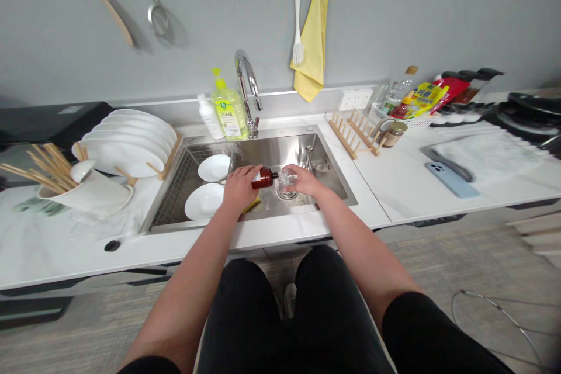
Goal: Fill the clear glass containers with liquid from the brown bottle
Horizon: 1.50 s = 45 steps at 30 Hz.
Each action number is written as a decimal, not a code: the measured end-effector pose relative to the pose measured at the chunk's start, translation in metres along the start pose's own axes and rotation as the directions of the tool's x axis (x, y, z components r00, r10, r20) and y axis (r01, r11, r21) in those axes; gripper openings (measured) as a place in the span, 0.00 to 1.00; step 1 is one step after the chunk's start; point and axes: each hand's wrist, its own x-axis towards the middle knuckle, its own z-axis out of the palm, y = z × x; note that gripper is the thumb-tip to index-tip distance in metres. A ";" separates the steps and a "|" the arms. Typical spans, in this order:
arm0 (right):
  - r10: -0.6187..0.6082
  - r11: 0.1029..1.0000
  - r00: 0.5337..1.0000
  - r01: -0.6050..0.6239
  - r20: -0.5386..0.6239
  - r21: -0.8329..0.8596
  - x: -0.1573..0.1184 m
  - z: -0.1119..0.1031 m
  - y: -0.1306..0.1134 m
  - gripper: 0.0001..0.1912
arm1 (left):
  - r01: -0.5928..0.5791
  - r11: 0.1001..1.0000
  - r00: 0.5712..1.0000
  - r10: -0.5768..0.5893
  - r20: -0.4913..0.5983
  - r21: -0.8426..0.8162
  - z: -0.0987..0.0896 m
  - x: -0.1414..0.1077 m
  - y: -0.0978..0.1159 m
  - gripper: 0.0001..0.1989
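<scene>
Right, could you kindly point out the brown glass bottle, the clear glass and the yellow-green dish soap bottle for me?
brown glass bottle [263, 179], head view, on its body
clear glass [287, 182], head view, on its upper wall
yellow-green dish soap bottle [229, 113], head view, on its label

Bright, even overhead light is filling the scene and washing across the grey wall [407, 11], where the wooden spatula [103, 0] and the ladle [158, 17] are casting soft, blurred shadows to their right. The steel sink [280, 152] is throwing a mild glare, while the chrome faucet [248, 76] and the brown glass bottle [263, 180] are catching small, sharp highlights. Wide-angle distortion is bowing the counter's front edge [263, 239], and the floor [491, 251] is smearing into blur toward the right edge.
</scene>
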 end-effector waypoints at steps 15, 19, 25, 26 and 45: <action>0.013 1.000 1.000 -0.013 0.000 -0.004 -0.001 -0.001 -0.004 0.41 | -0.005 1.000 1.000 0.005 -0.015 0.000 -0.001 0.000 0.001 0.38; 0.023 1.000 1.000 -0.023 -0.003 0.016 -0.001 -0.001 -0.006 0.40 | 0.005 1.000 1.000 -0.005 0.002 0.011 -0.002 -0.001 0.002 0.38; 0.033 0.999 0.999 -0.033 0.004 0.036 -0.002 0.000 -0.008 0.40 | 0.003 1.000 1.000 -0.003 -0.002 0.026 -0.004 -0.001 0.004 0.39; 0.032 0.999 0.999 -0.032 0.003 0.033 -0.002 0.000 -0.009 0.40 | -0.001 1.000 1.000 0.001 -0.003 0.029 -0.004 -0.001 0.005 0.39; 0.018 1.000 1.000 -0.018 0.001 0.017 -0.002 -0.002 -0.008 0.41 | -0.002 0.999 1.000 0.002 -0.008 0.053 -0.007 0.000 0.008 0.38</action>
